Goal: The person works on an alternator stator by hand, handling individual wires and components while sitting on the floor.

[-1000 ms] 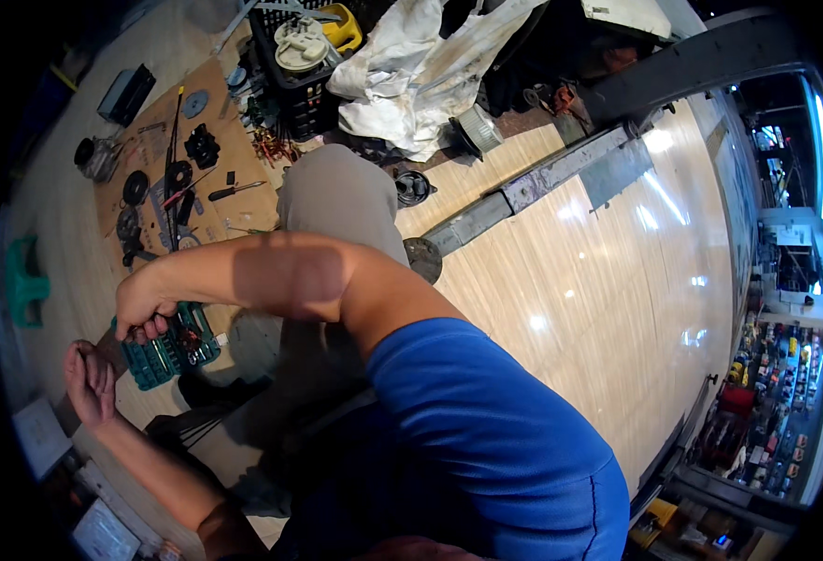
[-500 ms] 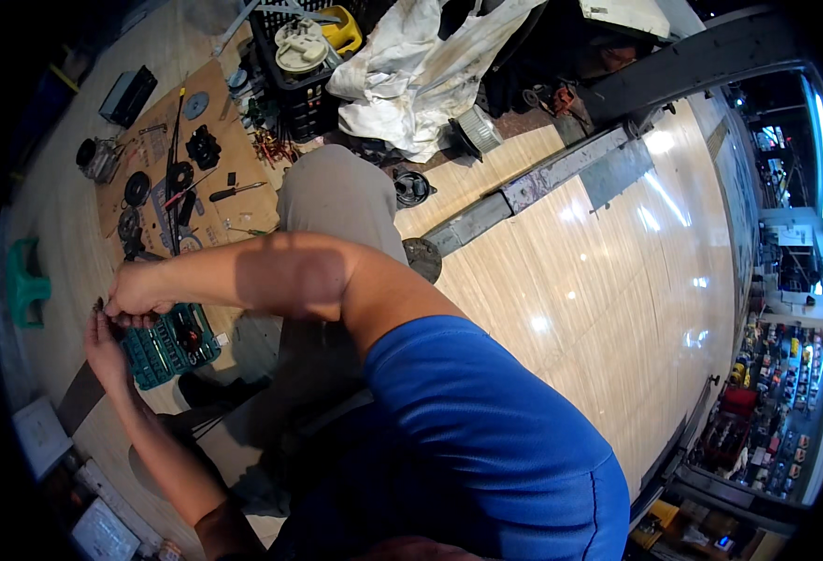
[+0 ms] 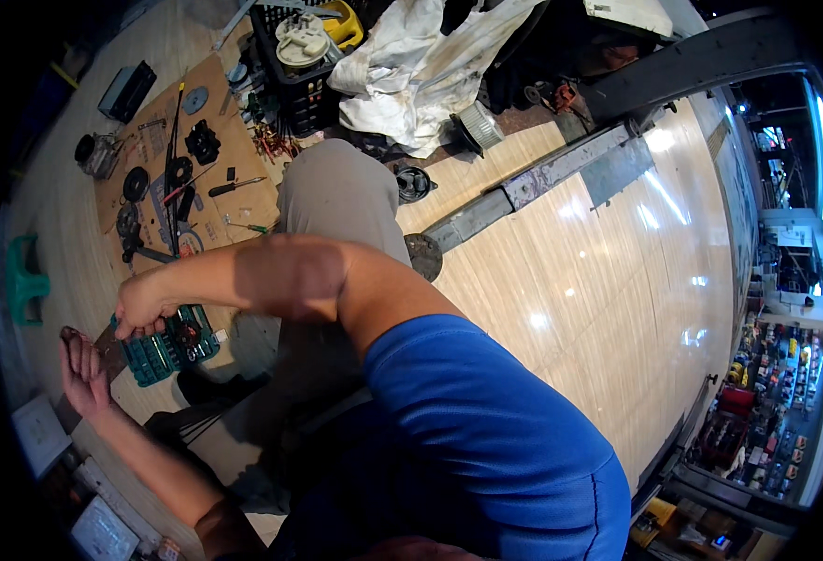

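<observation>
My left hand (image 3: 84,374) is raised palm up, its fingers curled together. Something small and dark shows at its fingertips, too small to name. My right hand (image 3: 142,304) has its fingers bent down over the far left end of a teal socket set case (image 3: 154,360). Whatever lies between those fingers is hidden by the hand. The case lies open on the floor, with small tools in its slots.
Beyond my hands, a cardboard sheet (image 3: 229,220) carries black parts and a screwdriver (image 3: 236,186). A green stool (image 3: 26,280) stands at the left. A black crate (image 3: 310,107) and a white cloth (image 3: 402,84) lie at the back. A grey steel beam (image 3: 533,182) crosses the floor.
My hands, which were together at the fingertips, have come apart. The left one moved left and down; the right one moved slightly right and down, to the case.
</observation>
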Motion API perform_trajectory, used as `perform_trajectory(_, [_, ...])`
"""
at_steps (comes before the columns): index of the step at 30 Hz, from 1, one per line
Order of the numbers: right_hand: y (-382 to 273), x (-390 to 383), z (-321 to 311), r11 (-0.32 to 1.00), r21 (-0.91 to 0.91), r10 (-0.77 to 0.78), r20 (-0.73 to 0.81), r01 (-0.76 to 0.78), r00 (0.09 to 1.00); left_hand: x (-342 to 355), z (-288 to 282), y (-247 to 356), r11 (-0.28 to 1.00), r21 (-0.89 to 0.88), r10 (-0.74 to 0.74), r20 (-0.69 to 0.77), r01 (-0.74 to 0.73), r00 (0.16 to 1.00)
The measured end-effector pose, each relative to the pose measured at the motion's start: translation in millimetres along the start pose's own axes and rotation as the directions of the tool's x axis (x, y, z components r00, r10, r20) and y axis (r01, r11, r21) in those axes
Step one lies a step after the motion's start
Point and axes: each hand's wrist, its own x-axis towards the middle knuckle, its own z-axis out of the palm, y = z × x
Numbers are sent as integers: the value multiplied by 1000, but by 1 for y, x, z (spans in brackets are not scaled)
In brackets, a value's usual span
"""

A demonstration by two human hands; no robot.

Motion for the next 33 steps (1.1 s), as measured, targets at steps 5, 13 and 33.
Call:
perform_trajectory(5, [-9, 11, -7, 983, 22, 182, 17, -183, 983, -7, 51, -18, 645, 693, -186, -265, 321, 946])
perform_trajectory(13, [-11, 4, -5, 979, 161, 158, -191, -128, 969, 16, 44, -66, 29, 927, 94, -374, 373, 923])
perform_trajectory(33, [-16, -18, -3, 995, -101, 0, -2, -1, 1000, 4, 7, -9, 981, -144, 125, -24, -127, 992])
